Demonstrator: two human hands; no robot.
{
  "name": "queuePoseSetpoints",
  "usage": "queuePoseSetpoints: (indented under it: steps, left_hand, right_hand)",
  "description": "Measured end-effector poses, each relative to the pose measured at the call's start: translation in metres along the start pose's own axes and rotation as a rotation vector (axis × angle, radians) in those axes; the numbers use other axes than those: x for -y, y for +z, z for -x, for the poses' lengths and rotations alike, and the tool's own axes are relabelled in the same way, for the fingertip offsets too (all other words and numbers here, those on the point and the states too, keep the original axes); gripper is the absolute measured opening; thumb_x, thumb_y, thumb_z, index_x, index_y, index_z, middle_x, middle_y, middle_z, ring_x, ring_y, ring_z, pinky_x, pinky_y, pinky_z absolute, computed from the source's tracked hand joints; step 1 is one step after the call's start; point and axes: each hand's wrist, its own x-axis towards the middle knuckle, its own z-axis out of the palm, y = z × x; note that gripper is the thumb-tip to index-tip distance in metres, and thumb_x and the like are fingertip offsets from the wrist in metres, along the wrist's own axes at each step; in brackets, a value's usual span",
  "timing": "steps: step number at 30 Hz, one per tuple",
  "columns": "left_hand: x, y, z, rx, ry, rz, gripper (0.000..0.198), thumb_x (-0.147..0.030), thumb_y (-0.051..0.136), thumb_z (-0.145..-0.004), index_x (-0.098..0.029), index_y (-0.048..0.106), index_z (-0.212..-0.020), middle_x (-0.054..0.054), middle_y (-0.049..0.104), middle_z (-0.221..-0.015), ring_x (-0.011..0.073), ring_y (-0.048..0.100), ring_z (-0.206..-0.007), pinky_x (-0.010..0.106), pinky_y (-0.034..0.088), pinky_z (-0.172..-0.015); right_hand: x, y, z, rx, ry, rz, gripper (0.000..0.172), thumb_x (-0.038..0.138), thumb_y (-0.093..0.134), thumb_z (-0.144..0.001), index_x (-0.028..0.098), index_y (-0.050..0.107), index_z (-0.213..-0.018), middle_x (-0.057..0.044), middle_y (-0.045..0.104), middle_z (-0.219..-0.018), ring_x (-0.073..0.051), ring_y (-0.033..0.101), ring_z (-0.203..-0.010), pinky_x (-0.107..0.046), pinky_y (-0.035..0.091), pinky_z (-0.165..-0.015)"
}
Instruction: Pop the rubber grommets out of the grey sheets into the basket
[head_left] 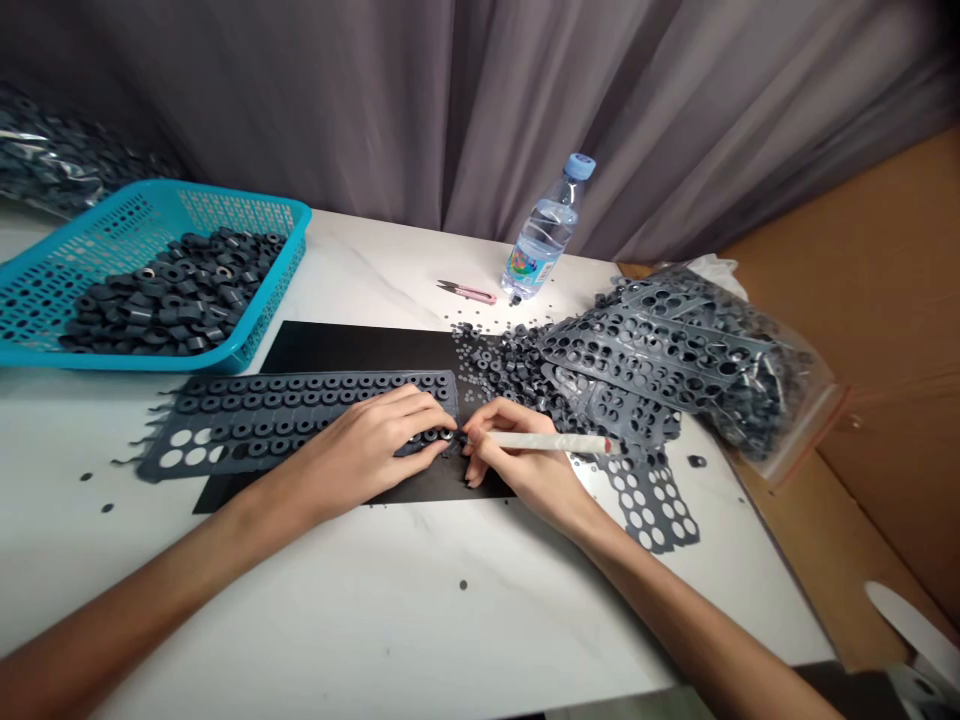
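Note:
A grey rubber sheet (300, 410) full of small moulded rings lies on a black mat (352, 348) on the white table. My left hand (375, 445) rests flat on the sheet's right end, fingertips pressing by a ring at its corner. My right hand (517, 455) is closed around a thin white stick tool (551, 441), whose tip points at that same corner ring. A few holes at the sheet's left end are punched out.
A turquoise basket (45, 290) at the left holds several loose grey rings. Loose rings, emptied sheets and a clear bag of sheets (697, 350) pile up at the right. A water bottle (544, 235) and pink snips (469, 292) stand behind. Brown cardboard lies beyond the right table edge.

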Motion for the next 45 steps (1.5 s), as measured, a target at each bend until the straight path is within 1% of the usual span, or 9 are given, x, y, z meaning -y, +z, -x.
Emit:
queuePoseSetpoints:
  steps: [12,18,20,22,25,27,30,34,45]
  left_hand:
    - [0.002,0.001,0.000,0.014,-0.002,-0.022,0.019,-0.023,0.056,-0.105,-0.023,0.068,-0.120,0.005,0.072,-0.115,0.0232,0.064,-0.111,0.037,0.050,-0.099]
    - [-0.009,0.011,0.003,0.004,0.019,-0.218,0.022,-0.021,0.047,-0.110,-0.018,0.068,-0.110,0.009,0.072,-0.110,0.0266,0.064,-0.107,0.042,0.050,-0.098]
    - [-0.014,0.014,0.003,-0.070,0.025,-0.223,0.025,-0.018,0.043,-0.110,-0.017,0.067,-0.105,0.009,0.071,-0.107,0.0262,0.065,-0.104,0.043,0.050,-0.098]
    - [-0.018,0.011,0.000,-0.260,-0.064,-0.114,0.021,-0.021,0.047,-0.110,-0.018,0.066,-0.103,0.007,0.071,-0.104,0.0236,0.065,-0.101,0.041,0.051,-0.098]
    - [-0.017,-0.004,-0.006,-0.533,-0.332,0.252,0.016,-0.034,0.057,-0.107,-0.020,0.065,-0.102,0.004,0.069,-0.101,0.0195,0.067,-0.096,0.036,0.056,-0.094]
    - [-0.013,-0.016,-0.008,-0.582,-0.459,0.563,0.021,-0.041,0.063,-0.103,-0.020,0.064,-0.102,0.004,0.068,-0.103,0.0189,0.069,-0.095,0.032,0.060,-0.087]
    - [-0.006,-0.023,-0.006,-0.468,-0.582,0.888,0.025,-0.044,0.070,-0.099,-0.019,0.066,-0.103,0.006,0.071,-0.109,0.0196,0.071,-0.101,0.030,0.062,-0.087]
    - [-0.004,-0.016,0.001,-0.257,-0.670,1.101,0.022,-0.037,0.073,-0.097,-0.020,0.073,-0.111,0.008,0.075,-0.121,0.0231,0.072,-0.117,0.035,0.057,-0.107]
    - [-0.009,-0.009,0.004,-0.112,-0.701,1.319,0.026,-0.039,0.068,-0.101,-0.019,0.077,-0.117,0.011,0.074,-0.133,0.0280,0.065,-0.134,0.039,0.046,-0.123]
  right_hand:
    - [-0.001,0.001,-0.001,0.018,-0.023,0.026,0.016,0.034,0.066,-0.098,0.020,0.063,-0.092,0.000,0.072,-0.069,-0.015,0.071,-0.058,-0.026,0.059,-0.060]
    - [-0.001,0.004,0.002,-0.003,-0.027,0.105,0.016,0.033,0.065,-0.098,0.020,0.061,-0.088,0.001,0.070,-0.066,-0.014,0.068,-0.057,-0.024,0.055,-0.058]
    - [0.000,0.005,0.004,-0.012,-0.024,0.119,0.016,0.032,0.065,-0.097,0.020,0.060,-0.087,0.002,0.069,-0.065,-0.014,0.067,-0.057,-0.023,0.054,-0.057]
    - [0.000,0.007,0.005,-0.022,-0.028,0.127,0.014,0.030,0.065,-0.096,0.021,0.060,-0.087,0.002,0.068,-0.065,-0.013,0.066,-0.057,-0.022,0.053,-0.057]
    - [0.000,0.007,0.006,-0.032,-0.033,0.127,0.010,0.026,0.065,-0.094,0.020,0.061,-0.087,0.003,0.067,-0.064,-0.013,0.066,-0.057,-0.021,0.052,-0.056]
    - [0.000,0.006,0.005,-0.033,-0.018,0.089,0.007,0.024,0.064,-0.093,0.020,0.062,-0.087,0.002,0.068,-0.065,-0.013,0.066,-0.056,-0.021,0.053,-0.055]
    - [0.000,0.002,0.002,-0.052,-0.001,0.018,0.008,0.026,0.063,-0.094,0.019,0.062,-0.090,0.000,0.070,-0.070,-0.013,0.067,-0.052,-0.022,0.054,-0.051]
    - [0.000,-0.001,-0.001,-0.109,-0.018,0.014,0.013,0.032,0.063,-0.098,0.020,0.062,-0.095,0.001,0.070,-0.071,-0.014,0.067,-0.051,-0.024,0.056,-0.050]
    - [-0.007,-0.005,-0.003,-0.112,-0.022,0.108,0.012,0.032,0.062,-0.098,0.021,0.060,-0.094,0.002,0.069,-0.069,-0.014,0.065,-0.052,-0.024,0.056,-0.053]
